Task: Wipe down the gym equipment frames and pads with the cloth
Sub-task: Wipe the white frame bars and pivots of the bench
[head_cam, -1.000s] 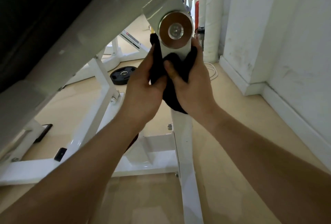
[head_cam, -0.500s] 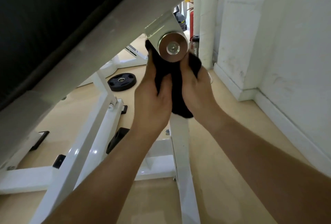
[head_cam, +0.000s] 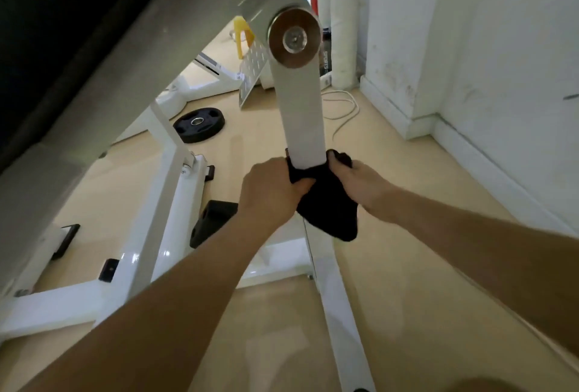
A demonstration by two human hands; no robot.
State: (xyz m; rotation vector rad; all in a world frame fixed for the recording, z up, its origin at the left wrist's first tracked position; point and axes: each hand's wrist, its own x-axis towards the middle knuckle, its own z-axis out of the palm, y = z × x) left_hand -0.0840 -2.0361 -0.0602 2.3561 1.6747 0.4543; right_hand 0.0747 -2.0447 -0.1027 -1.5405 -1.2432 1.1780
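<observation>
While your left hand (head_cam: 269, 194) and right hand (head_cam: 360, 183) both grip the black cloth (head_cam: 329, 206) wrapped round the white upright post (head_cam: 302, 115), they sit close together at centre, with the steel pivot disc (head_cam: 294, 38) at twelve o'clock.

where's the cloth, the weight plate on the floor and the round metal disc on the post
cloth (head_cam: 329, 206), head view, on the middle of the black fabric hanging below the post
weight plate (head_cam: 196, 122), head view, on its centre hub
metal disc (head_cam: 294, 38), head view, on its centre bolt
</observation>
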